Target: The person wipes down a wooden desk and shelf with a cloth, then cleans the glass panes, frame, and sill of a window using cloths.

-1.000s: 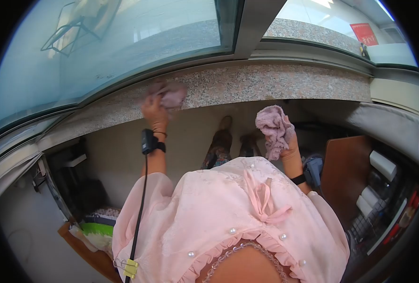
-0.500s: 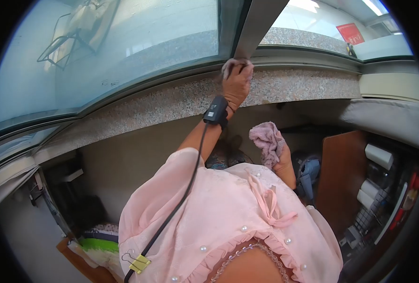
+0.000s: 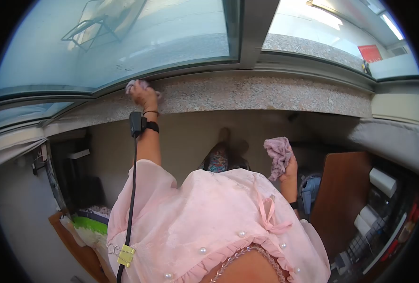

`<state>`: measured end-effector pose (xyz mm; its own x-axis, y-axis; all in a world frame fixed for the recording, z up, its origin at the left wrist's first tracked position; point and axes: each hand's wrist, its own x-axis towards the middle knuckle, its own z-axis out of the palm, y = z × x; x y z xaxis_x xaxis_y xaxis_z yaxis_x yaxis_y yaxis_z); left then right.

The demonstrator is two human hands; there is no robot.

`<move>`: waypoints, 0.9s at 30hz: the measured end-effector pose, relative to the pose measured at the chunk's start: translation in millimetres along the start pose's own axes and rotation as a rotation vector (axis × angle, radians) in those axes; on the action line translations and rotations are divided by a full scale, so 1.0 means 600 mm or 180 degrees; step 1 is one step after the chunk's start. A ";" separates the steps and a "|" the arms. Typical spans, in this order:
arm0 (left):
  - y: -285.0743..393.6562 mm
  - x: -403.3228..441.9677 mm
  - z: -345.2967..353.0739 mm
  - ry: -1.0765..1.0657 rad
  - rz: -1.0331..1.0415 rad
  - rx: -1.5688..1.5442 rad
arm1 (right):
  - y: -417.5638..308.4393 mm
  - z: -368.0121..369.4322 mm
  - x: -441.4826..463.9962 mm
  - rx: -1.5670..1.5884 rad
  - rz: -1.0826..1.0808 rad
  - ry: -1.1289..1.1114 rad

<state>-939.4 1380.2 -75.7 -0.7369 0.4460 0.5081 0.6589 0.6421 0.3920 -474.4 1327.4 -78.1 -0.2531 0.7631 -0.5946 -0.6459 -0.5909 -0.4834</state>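
Note:
My left hand (image 3: pixel 146 97) is closed on a mauve rag (image 3: pixel 132 85) and presses it against the bottom rail of the window frame (image 3: pixel 183 73), where the rail meets the speckled stone sill (image 3: pixel 219 92). Part of that rag hangs out beside my fingers. Over on the right, my right hand (image 3: pixel 291 168) grips a crumpled mauve terry cloth (image 3: pixel 278 153) in front of my body, away from the window. Its fingers are partly hidden behind the cloth.
A large glass pane (image 3: pixel 171 42) rises behind the sill, with a vertical metal post (image 3: pixel 255 33) right of it. A brown wooden board (image 3: pixel 340 193) stands at right, beside a wire rack (image 3: pixel 370 236). A black cable (image 3: pixel 133 188) runs down from my left wrist.
My left hand has moved with its rag from the foot of the vertical post leftward along the window rail. My right hand still holds its cloth in about the same place.

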 end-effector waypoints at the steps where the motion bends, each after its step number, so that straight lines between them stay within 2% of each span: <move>1: 0.029 0.004 -0.002 -0.0166 -0.0177 -0.0507 | -0.002 -0.001 0.009 0.0081 -0.0017 0.0041; 2: 0.076 -0.006 -0.013 -0.0255 -0.0213 -0.0802 | -0.003 0.002 0.015 0.0043 -0.0040 0.0026; 3: 0.088 -0.027 0.000 -0.0205 0.0267 -0.0905 | -0.008 0.010 0.019 0.0009 0.0031 -0.0140; 4: 0.111 -0.054 0.008 -0.0131 0.0568 -0.1408 | -0.008 0.023 0.026 -0.0024 0.0057 -0.0179; 7: 0.155 -0.092 0.003 -0.0374 0.1498 -0.1557 | 0.009 0.060 0.047 -0.0188 0.0072 -0.0400; 8: 0.133 -0.079 0.007 -0.0345 0.1447 -0.1541 | 0.016 0.073 0.054 -0.0270 0.0023 -0.0554; 10: 0.072 -0.041 0.026 -0.0819 0.2956 -0.1299 | 0.035 0.110 0.066 -0.0382 0.0138 -0.0438; 11: 0.042 -0.018 0.035 -0.0801 0.2931 -0.1298 | 0.048 0.132 0.074 -0.0434 0.0202 -0.0313; 13: -0.016 0.021 0.039 -0.0895 0.3622 -0.1410 | 0.071 0.185 0.077 -0.0521 0.0227 -0.0346; 14: -0.041 0.038 0.035 -0.0827 0.3741 -0.1472 | 0.084 0.207 0.079 -0.0582 0.0241 -0.0379; 17: -0.137 0.095 0.005 -0.0581 0.3479 -0.1040 | 0.128 0.250 0.082 -0.0499 0.0227 -0.0628; 19: -0.214 0.142 -0.012 -0.0568 0.3224 -0.0829 | 0.156 0.278 0.077 -0.0496 0.0251 -0.0552; 20: -0.258 0.162 -0.017 -0.0743 0.2463 -0.0840 | 0.169 0.283 0.078 -0.0456 0.0361 -0.0564; 22: -0.312 0.197 -0.038 -0.0323 0.1355 -0.0577 | 0.191 0.291 0.074 -0.0487 0.0424 -0.0416; 23: -0.316 0.214 -0.053 0.0271 0.1001 -0.0313 | 0.201 0.288 0.075 -0.0465 0.0409 -0.0389; 26: -0.282 0.205 -0.051 0.0546 0.0707 -0.0542 | 0.219 0.280 0.072 -0.0748 0.0281 -0.0178; 27: -0.262 0.180 -0.040 0.0387 0.0835 -0.0616 | 0.224 0.287 0.069 -0.0729 0.0253 -0.0157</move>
<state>-1118.9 1312.2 -64.0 -0.5228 0.4951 0.6940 0.8486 0.3800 0.3681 -695.8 1324.7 -57.2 -0.3353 0.7204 -0.6072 -0.4439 -0.6893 -0.5726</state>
